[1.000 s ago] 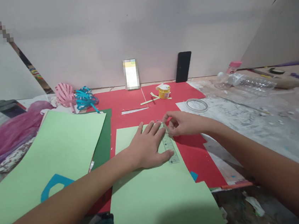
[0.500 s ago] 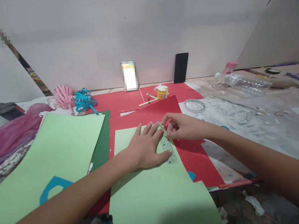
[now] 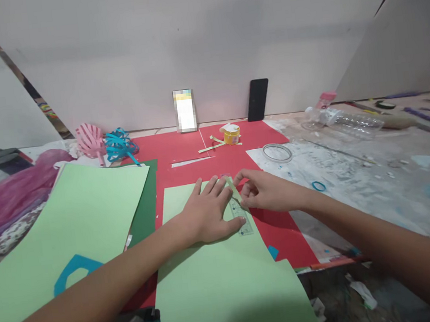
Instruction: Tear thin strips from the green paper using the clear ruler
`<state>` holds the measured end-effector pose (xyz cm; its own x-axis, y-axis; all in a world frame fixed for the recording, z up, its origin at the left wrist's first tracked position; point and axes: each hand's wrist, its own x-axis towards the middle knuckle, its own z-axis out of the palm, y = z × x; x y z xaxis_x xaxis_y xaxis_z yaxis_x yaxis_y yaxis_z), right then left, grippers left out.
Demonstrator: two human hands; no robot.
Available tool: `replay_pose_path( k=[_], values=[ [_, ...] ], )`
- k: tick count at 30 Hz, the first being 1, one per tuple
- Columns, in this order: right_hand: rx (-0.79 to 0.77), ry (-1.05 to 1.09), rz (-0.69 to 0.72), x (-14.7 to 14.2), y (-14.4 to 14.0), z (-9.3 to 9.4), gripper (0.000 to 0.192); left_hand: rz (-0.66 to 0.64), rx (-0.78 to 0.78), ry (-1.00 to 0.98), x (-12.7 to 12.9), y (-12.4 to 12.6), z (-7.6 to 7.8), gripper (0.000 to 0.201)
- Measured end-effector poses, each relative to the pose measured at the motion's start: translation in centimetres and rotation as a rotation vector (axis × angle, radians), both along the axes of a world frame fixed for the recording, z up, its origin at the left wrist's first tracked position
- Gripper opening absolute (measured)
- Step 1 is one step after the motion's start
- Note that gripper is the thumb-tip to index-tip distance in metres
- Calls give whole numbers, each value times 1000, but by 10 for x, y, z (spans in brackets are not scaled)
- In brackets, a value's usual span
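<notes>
Head view, near to far:

1. Light green sheet [image 3: 227,277], near edge of the work surface [image 3: 355,177], lying over the red paper [image 3: 214,156]; right-hand margin apparently part trimmed, most of the sheet uncut.
2. Left hand [image 3: 208,213], palm down on the green sheet, fingers spread and flat, gripping nothing, pinning the clear ruler [image 3: 240,217] along the sheet's right edge.
3. Right hand [image 3: 264,191], just beside the ruler's far end, thumb and forefinger pinched shut on a thin green strip [image 3: 234,189]; other fingers curled. Strip seemingly cut and being lifted off the sheet; whether fully free, cannot tell.
4. Second light green sheet [image 3: 72,232], left side, overlapping a dark green sheet [image 3: 148,204]; blue cut-out shape [image 3: 73,270] resting on its near part.
5. Small blue ring [image 3: 318,186] and tape roll [image 3: 277,152], right of the red paper, well apart from both hands.
6. Yellow pot [image 3: 231,134] with earlier-looking green strips beside it, far part of the red paper: judged as strips already finished.
7. Pink paper piece [image 3: 89,138] and blue ribbon tangle [image 3: 121,144], far left corner.
8. Two phones [image 3: 257,99] propped against the back wall; plastic bottle [image 3: 349,121] lying far right.
</notes>
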<state>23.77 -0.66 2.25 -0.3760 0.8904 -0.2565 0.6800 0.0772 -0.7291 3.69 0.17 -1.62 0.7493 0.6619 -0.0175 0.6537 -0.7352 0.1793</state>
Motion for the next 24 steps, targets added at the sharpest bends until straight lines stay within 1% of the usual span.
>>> replay_pose_path(
  k=[4, 7, 9, 14, 16, 20, 24],
  values=[
    [24, -5, -12, -1, -6, 2, 34, 0, 0, -4, 0, 0, -1, 77],
    [80, -59, 24, 0, -9, 0, 41, 6, -13, -6, 1, 0, -2, 82],
    [91, -97, 59, 1, -11, -3, 45, 11, -11, -3, 1, 0, -1, 83],
    [131, -131, 43, 1, -13, -7, 37, 9, -13, -29, 1, -1, -1, 81],
    [108, -101, 33, 0, -15, -7, 36, 13, -12, -46, 1, -1, -1, 80],
    [12, -22, 49, 0, -18, -3, 36, 4, -23, -50, 0, -1, -1, 79],
    [21, -41, 75, 3, -19, 0, 36, 4, -22, -30, 0, -1, -1, 80]
  ],
)
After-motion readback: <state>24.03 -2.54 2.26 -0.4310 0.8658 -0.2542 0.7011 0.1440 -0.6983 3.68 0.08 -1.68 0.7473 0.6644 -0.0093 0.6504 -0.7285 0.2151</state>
